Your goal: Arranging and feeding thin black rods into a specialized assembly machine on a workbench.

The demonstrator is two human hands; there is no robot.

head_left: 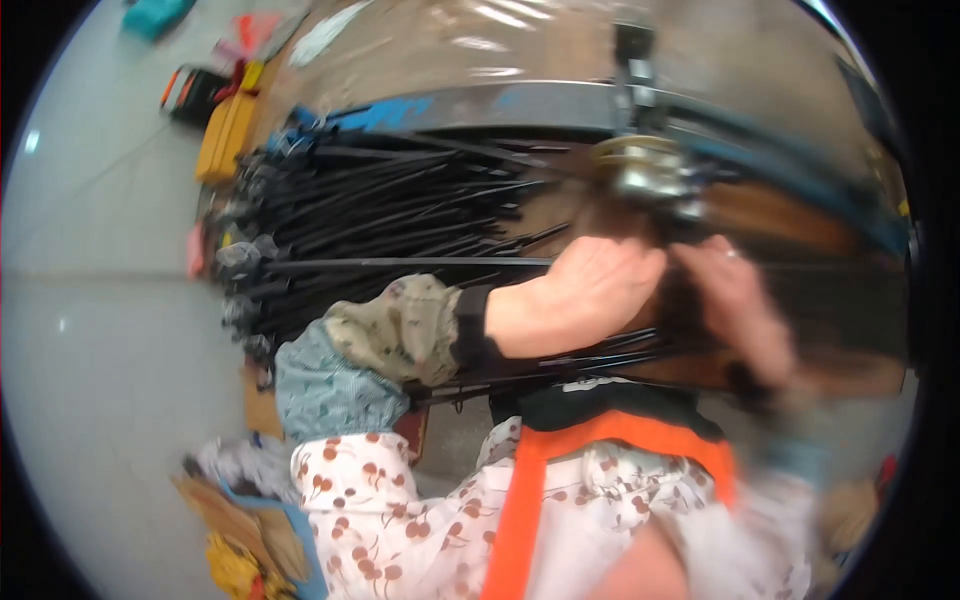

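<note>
My left hand (600, 285) is closed, its fingers bent down under the metal fixture (650, 180), which has a gold-coloured round plate. What those fingers grip is hidden. One long black rod (400, 263) runs from the left up to this hand and passes out of sight behind it. Close by on the right, my right hand (738, 305) is smeared by motion, with a ring on one finger. Between the hands is a dark blur I cannot make out. A big heap of thin black rods (400, 195) lies left of and beyond my left hand.
A blue-and-grey metal beam (480, 108) crosses behind the rods, with clear plastic sheeting (480, 45) past it. At the far left stand a yellow box (226, 138) and a black-and-orange case (190, 95). Cardboard (270, 525) and a yellow bag (235, 570) lie at lower left.
</note>
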